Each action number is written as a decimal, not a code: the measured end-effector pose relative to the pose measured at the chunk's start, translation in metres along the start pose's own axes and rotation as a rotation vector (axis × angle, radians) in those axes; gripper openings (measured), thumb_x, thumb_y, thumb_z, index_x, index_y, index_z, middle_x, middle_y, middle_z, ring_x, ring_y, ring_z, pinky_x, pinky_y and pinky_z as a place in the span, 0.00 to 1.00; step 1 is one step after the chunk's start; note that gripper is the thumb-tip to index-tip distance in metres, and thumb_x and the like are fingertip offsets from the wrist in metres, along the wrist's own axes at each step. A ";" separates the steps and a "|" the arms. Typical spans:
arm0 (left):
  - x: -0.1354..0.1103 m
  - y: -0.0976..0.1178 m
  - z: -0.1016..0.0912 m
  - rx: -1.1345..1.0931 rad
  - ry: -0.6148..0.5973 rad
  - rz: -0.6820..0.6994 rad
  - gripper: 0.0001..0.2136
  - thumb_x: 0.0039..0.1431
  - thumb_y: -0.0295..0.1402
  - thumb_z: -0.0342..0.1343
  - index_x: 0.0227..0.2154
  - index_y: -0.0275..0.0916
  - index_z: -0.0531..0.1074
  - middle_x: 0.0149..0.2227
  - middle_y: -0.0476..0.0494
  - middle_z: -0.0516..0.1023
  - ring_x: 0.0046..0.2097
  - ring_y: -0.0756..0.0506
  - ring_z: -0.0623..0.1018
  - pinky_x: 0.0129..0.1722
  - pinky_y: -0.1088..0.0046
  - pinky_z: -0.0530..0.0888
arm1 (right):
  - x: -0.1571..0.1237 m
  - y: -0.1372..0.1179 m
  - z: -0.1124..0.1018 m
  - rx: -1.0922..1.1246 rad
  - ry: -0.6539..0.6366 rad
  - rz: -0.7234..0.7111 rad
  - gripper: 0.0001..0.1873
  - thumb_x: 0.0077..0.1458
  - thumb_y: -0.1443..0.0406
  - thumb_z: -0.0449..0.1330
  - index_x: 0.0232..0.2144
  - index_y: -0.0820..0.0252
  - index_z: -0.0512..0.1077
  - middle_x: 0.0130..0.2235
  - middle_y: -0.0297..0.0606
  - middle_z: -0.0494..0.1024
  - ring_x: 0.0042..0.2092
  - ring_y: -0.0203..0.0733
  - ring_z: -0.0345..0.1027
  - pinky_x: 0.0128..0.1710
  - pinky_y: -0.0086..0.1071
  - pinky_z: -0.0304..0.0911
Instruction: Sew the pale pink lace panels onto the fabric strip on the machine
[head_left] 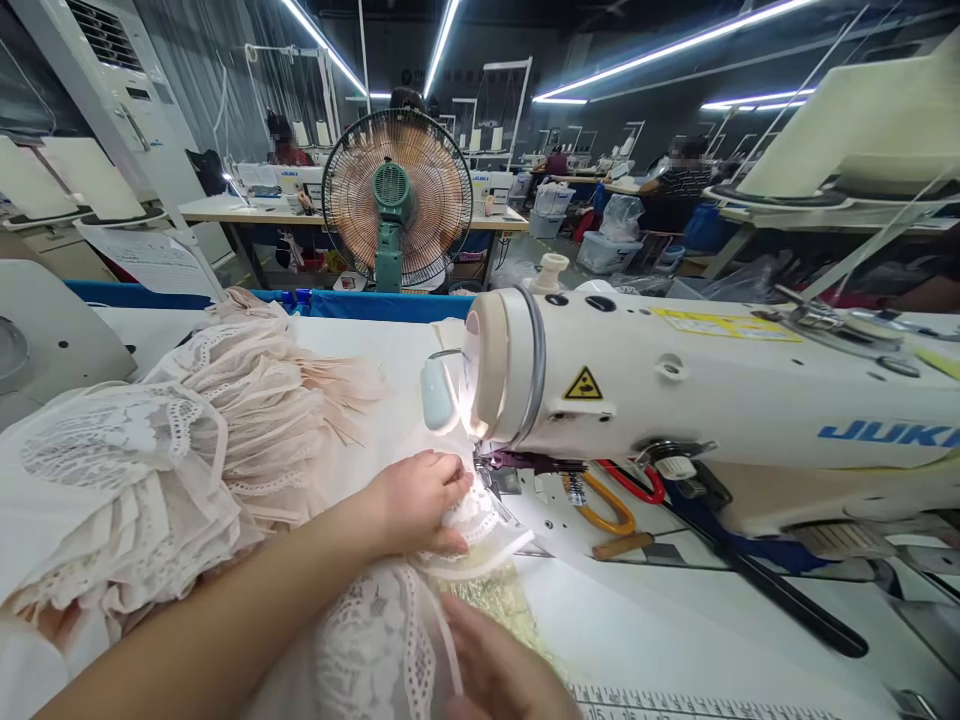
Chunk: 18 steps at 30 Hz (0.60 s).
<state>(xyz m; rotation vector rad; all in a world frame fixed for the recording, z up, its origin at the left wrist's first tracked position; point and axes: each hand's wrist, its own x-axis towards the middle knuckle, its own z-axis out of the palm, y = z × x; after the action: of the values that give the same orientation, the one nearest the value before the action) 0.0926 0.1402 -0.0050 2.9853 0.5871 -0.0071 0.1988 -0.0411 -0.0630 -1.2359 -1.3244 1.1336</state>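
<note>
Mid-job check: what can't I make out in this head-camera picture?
In the head view:
Lace piece: partly hidden under the left hand.
Right hand: blurred and cut off by the bottom edge; its grip is unclear.
Ruler: cut off by the bottom edge.
Paper sheet: writing too small and blurred to read.
Sewing machine: its right end is cut off by the right edge.

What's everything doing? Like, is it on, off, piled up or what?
Left hand: resting on lace piece, fingers bent
Lace piece: partly covered by that hand
Right hand: blurred, grip unclear
Lace stack: heaped, overlapping
JUKI sewing machine: running or stopped, unclear
Work light: on
Fan: upright, spinning unclear
Ceiling light: on
Orange handle: lying down
Measuring strip: flat, partly out of view
</note>
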 end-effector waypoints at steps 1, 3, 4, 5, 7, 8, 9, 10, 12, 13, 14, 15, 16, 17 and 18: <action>-0.001 -0.002 -0.002 -0.009 -0.003 0.021 0.34 0.48 0.49 0.60 0.54 0.31 0.63 0.46 0.34 0.68 0.46 0.38 0.69 0.46 0.64 0.69 | 0.000 -0.004 -0.014 -0.154 0.052 -0.035 0.23 0.57 0.57 0.52 0.54 0.55 0.61 0.35 0.40 0.77 0.32 0.41 0.72 0.32 0.33 0.69; -0.004 -0.006 -0.007 -0.019 -0.012 0.061 0.31 0.49 0.46 0.60 0.53 0.34 0.64 0.48 0.33 0.67 0.48 0.38 0.69 0.50 0.60 0.66 | 0.009 -0.012 -0.046 -0.638 0.274 -0.206 0.19 0.56 0.61 0.54 0.51 0.54 0.65 0.33 0.39 0.74 0.31 0.39 0.69 0.31 0.31 0.67; -0.005 -0.007 -0.010 -0.026 -0.023 0.074 0.29 0.49 0.45 0.61 0.53 0.37 0.65 0.49 0.34 0.67 0.48 0.38 0.69 0.52 0.57 0.65 | 0.016 -0.016 -0.062 -0.870 0.360 -0.321 0.21 0.55 0.62 0.55 0.52 0.55 0.64 0.37 0.43 0.73 0.34 0.41 0.68 0.32 0.33 0.66; -0.006 -0.006 -0.012 -0.033 -0.035 0.077 0.28 0.50 0.43 0.61 0.53 0.39 0.65 0.49 0.34 0.67 0.48 0.38 0.69 0.53 0.53 0.63 | 0.025 -0.019 -0.075 -1.056 0.357 -0.422 0.23 0.55 0.64 0.54 0.54 0.55 0.62 0.39 0.44 0.72 0.36 0.42 0.68 0.32 0.33 0.66; -0.009 -0.004 -0.015 -0.044 -0.048 0.068 0.23 0.51 0.40 0.60 0.51 0.45 0.67 0.49 0.36 0.68 0.48 0.39 0.70 0.54 0.48 0.60 | 0.042 -0.023 -0.092 -1.272 0.213 -0.525 0.21 0.54 0.68 0.53 0.52 0.52 0.66 0.40 0.44 0.71 0.37 0.42 0.66 0.32 0.32 0.64; -0.011 -0.003 -0.016 -0.049 -0.045 0.068 0.20 0.52 0.38 0.60 0.49 0.46 0.69 0.48 0.37 0.68 0.48 0.39 0.70 0.53 0.47 0.59 | 0.049 -0.025 -0.096 -1.314 0.131 -0.527 0.18 0.54 0.70 0.52 0.47 0.52 0.69 0.39 0.42 0.72 0.36 0.41 0.65 0.32 0.32 0.63; -0.012 -0.001 -0.017 -0.051 -0.034 0.076 0.17 0.53 0.35 0.59 0.48 0.47 0.70 0.48 0.37 0.69 0.48 0.39 0.71 0.53 0.46 0.59 | 0.053 -0.027 -0.097 -1.322 0.063 -0.522 0.16 0.54 0.71 0.51 0.42 0.53 0.71 0.37 0.40 0.72 0.35 0.40 0.64 0.32 0.31 0.62; -0.014 0.001 -0.016 -0.053 -0.015 0.092 0.15 0.54 0.32 0.57 0.46 0.48 0.71 0.48 0.38 0.69 0.49 0.40 0.71 0.53 0.46 0.59 | 0.056 -0.028 -0.096 -1.311 0.021 -0.528 0.14 0.54 0.72 0.50 0.38 0.55 0.72 0.35 0.38 0.73 0.35 0.40 0.63 0.31 0.30 0.60; -0.017 0.006 -0.014 -0.067 0.026 0.155 0.14 0.53 0.27 0.55 0.43 0.46 0.72 0.50 0.40 0.69 0.51 0.40 0.69 0.54 0.47 0.58 | 0.057 -0.029 -0.092 -1.279 0.005 -0.618 0.13 0.55 0.73 0.49 0.32 0.58 0.72 0.31 0.36 0.73 0.33 0.39 0.61 0.30 0.30 0.57; -0.018 0.008 -0.012 -0.079 0.038 0.196 0.15 0.52 0.25 0.54 0.42 0.45 0.72 0.51 0.41 0.69 0.52 0.40 0.69 0.55 0.48 0.57 | 0.055 -0.029 -0.090 -1.273 0.014 -0.682 0.13 0.56 0.73 0.49 0.31 0.60 0.72 0.30 0.36 0.73 0.33 0.38 0.61 0.30 0.30 0.56; -0.018 0.011 -0.010 -0.094 0.050 0.233 0.14 0.50 0.23 0.55 0.40 0.43 0.73 0.50 0.43 0.71 0.52 0.41 0.69 0.57 0.49 0.56 | 0.053 -0.028 -0.088 -1.277 0.029 -0.745 0.13 0.56 0.74 0.48 0.31 0.61 0.72 0.29 0.36 0.73 0.32 0.38 0.61 0.31 0.31 0.55; -0.018 0.014 -0.009 -0.111 0.061 0.263 0.13 0.47 0.22 0.55 0.37 0.41 0.73 0.49 0.44 0.72 0.51 0.42 0.70 0.58 0.51 0.54 | 0.051 -0.027 -0.086 -1.287 0.038 -0.792 0.13 0.56 0.74 0.48 0.30 0.61 0.72 0.28 0.37 0.73 0.32 0.38 0.61 0.32 0.32 0.55; -0.018 0.017 -0.007 -0.128 0.076 0.281 0.11 0.46 0.22 0.55 0.33 0.40 0.73 0.47 0.46 0.74 0.49 0.44 0.71 0.59 0.53 0.54 | 0.050 -0.026 -0.086 -1.301 0.039 -0.818 0.13 0.56 0.75 0.48 0.30 0.62 0.72 0.28 0.37 0.73 0.32 0.38 0.61 0.32 0.32 0.54; -0.018 0.020 -0.006 -0.140 0.093 0.288 0.08 0.46 0.23 0.55 0.30 0.38 0.73 0.44 0.47 0.76 0.45 0.45 0.73 0.60 0.56 0.55 | 0.049 -0.025 -0.085 -1.312 0.032 -0.833 0.13 0.56 0.75 0.48 0.30 0.62 0.72 0.28 0.37 0.73 0.32 0.38 0.61 0.32 0.32 0.54; -0.017 0.024 -0.005 -0.144 0.110 0.287 0.04 0.47 0.25 0.55 0.28 0.38 0.73 0.41 0.47 0.77 0.42 0.46 0.74 0.59 0.59 0.57 | 0.048 -0.024 -0.085 -1.319 0.016 -0.842 0.13 0.56 0.76 0.48 0.32 0.63 0.72 0.28 0.37 0.73 0.33 0.38 0.61 0.33 0.33 0.54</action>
<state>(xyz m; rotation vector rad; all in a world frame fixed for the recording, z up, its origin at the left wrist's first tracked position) 0.0853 0.1124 0.0024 2.9114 0.1557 0.2123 0.2801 0.0072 -0.0275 -1.2248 -2.3509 -0.4962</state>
